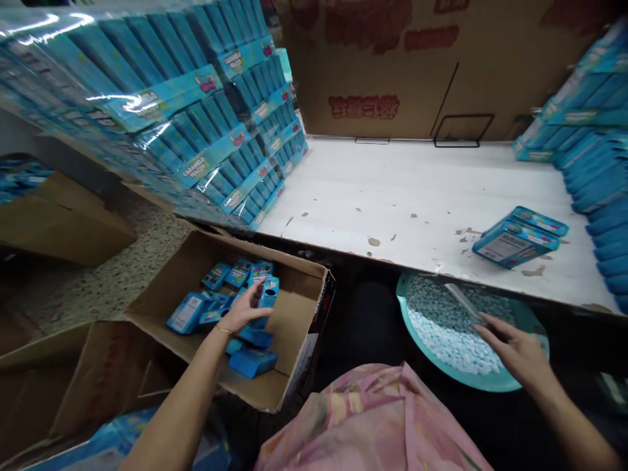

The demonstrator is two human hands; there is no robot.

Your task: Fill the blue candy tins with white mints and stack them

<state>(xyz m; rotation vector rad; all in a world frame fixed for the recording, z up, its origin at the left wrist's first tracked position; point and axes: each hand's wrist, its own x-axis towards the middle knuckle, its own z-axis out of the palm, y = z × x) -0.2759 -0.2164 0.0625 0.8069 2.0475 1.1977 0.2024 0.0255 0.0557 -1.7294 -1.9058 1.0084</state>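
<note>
My left hand (244,309) reaches into an open cardboard box (300,337) and is closed around a small blue candy box (269,292). Beneath and beside it lie several more small blue boxes (187,313) in a loose heap. At the right, my right hand (513,347) grips one end of a slim, pale, translucent stick-like tool (464,301); its exact kind is unclear. The tool slants over a turquoise basin (432,356) full of small pale-blue and white candies (449,343).
Two blue boxes stand together (515,242) near the white tabletop's (392,196) front edge. Wrapped stacks of blue cartons (196,124) rise at the left, and more blue boxes (606,216) line the right. A large cardboard panel (377,72) closes off the back.
</note>
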